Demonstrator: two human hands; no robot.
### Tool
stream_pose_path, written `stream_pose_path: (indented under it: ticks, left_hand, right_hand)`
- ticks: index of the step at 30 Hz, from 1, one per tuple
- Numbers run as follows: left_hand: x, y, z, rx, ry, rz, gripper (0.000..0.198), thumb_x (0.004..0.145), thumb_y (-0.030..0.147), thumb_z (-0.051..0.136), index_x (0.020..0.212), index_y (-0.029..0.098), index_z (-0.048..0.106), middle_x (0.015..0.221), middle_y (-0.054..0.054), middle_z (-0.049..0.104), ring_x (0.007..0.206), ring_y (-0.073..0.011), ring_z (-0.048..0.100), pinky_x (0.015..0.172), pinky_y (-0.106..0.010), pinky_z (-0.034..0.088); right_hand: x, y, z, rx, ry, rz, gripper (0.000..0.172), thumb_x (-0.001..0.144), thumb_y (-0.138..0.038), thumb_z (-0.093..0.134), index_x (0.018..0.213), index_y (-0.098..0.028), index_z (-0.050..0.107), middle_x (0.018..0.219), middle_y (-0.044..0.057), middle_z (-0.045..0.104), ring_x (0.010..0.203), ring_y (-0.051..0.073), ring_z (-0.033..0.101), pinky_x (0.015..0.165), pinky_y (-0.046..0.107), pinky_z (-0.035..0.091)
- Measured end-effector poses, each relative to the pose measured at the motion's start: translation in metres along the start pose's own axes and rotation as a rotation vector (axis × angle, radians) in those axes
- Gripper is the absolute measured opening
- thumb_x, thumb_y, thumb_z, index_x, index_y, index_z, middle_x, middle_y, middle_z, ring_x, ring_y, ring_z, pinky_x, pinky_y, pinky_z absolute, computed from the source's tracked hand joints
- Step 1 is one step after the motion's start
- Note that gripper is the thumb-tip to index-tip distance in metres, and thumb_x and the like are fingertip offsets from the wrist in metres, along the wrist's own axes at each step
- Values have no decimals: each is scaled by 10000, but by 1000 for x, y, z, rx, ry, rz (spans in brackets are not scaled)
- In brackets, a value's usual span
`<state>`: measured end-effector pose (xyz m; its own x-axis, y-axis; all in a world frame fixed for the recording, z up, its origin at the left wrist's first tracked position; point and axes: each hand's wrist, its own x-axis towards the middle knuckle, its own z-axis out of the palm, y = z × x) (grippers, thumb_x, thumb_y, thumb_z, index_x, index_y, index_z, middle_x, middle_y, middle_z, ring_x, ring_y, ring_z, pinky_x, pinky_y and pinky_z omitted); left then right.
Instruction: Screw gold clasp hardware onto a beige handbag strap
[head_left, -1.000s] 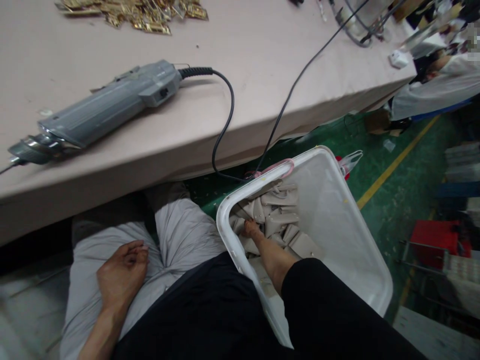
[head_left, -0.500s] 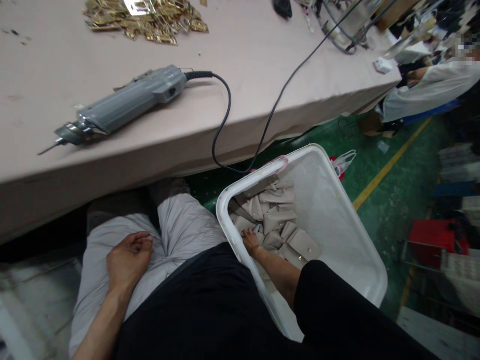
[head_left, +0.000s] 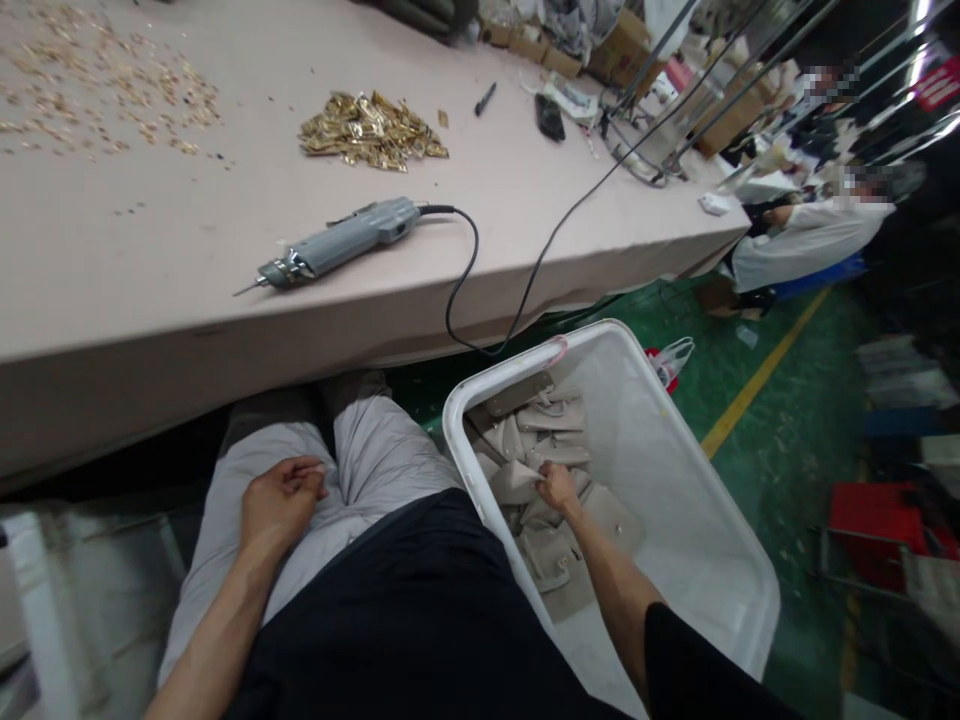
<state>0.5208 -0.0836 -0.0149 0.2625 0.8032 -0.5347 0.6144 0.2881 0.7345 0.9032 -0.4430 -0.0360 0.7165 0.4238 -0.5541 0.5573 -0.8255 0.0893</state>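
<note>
Inside the white plastic bin (head_left: 697, 460) to my right, my right hand (head_left: 559, 487) is closed on the edge of a beige leather-like bag (head_left: 516, 484). More beige bags (head_left: 551, 415) with small metal studs lie heaped around it. My left hand (head_left: 283, 500) rests on my lap with its fingers curled together, and nothing shows in them. On the table (head_left: 187, 225) in front of me lies a grey electric screwdriver (head_left: 349, 240), its bit pointing left and its black cord running off to the right.
Behind the screwdriver is a pile of gold metal plates (head_left: 375, 132); small gold parts (head_left: 112, 80) are scattered at the left. A black pen (head_left: 485, 99) and a dark object (head_left: 550, 118) lie farther back. A person in white (head_left: 814, 240) sits beyond the table's right end.
My right hand has moved up and right within the bin and now grips a bag, lifting its edge. My left hand stays on my lap. The view has tilted up, showing more table.
</note>
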Motion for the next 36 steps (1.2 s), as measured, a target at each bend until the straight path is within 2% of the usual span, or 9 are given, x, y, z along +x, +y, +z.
stream_pose_path:
  ticks: [4,8,11,16,20,24,28,32,36]
  left_hand:
    - [-1,1,-2,-29,-29,-15,327,714,374,698,973,174,708,732,-37,768,675,-235,760,630,-284,571]
    - [-6,3,-3,-128,-48,-44,320,673,332,723,945,162,705,727,-34,760,623,-213,735,586,-269,556]
    - [-11,2,-2,-211,-57,-29,341,662,345,746,939,149,711,663,-26,733,588,-206,706,532,-264,525]
    - [-50,17,0,-492,-107,65,450,678,476,828,917,117,699,658,-49,727,585,-198,690,588,-297,556]
    - [-110,42,-3,-889,-305,136,581,701,582,871,982,99,711,900,-157,770,780,-265,765,687,-340,598]
    - [-158,54,-19,-1170,-520,260,681,769,655,799,1207,144,693,1071,-184,765,924,-308,766,801,-384,604]
    - [-191,48,-47,-1110,-283,296,635,688,462,926,1237,226,710,1077,-104,776,990,-285,742,825,-315,585]
    - [-200,40,-68,-1010,-59,204,480,654,321,933,1071,182,741,908,-57,780,785,-228,741,687,-273,581]
    - [-196,33,-79,-1123,-37,107,508,705,321,877,1162,166,716,968,-63,802,850,-273,776,757,-332,634]
  right_hand:
    - [-33,39,-53,279,141,-27,340,840,-462,635,802,-133,709,848,87,709,822,232,658,738,292,498]
    - [-75,64,-104,762,257,-50,523,844,-604,643,959,-105,748,836,71,723,753,220,658,674,296,513]
    - [-107,71,-139,1241,377,-47,504,707,-558,845,911,-105,762,789,68,725,663,202,636,619,295,509]
    - [-148,57,-176,1634,508,-140,471,589,-501,939,842,-145,762,722,78,714,549,204,625,510,317,533]
    - [-152,12,-166,1809,513,-189,337,625,-455,925,786,-197,779,751,117,723,576,232,665,543,359,605]
    - [-158,-71,-144,1759,251,-325,369,673,-508,881,816,-181,784,758,112,732,604,253,679,536,368,603]
    - [-185,-148,-139,1647,-71,-437,434,677,-527,894,789,-131,759,712,94,699,596,225,645,518,308,536]
    - [-206,-191,-148,1650,-87,-492,446,714,-542,878,724,-139,686,630,30,593,538,150,530,456,249,457]
    - [-214,-208,-151,1605,-82,-645,460,826,-596,775,874,-150,670,667,-9,514,541,136,494,427,242,444]
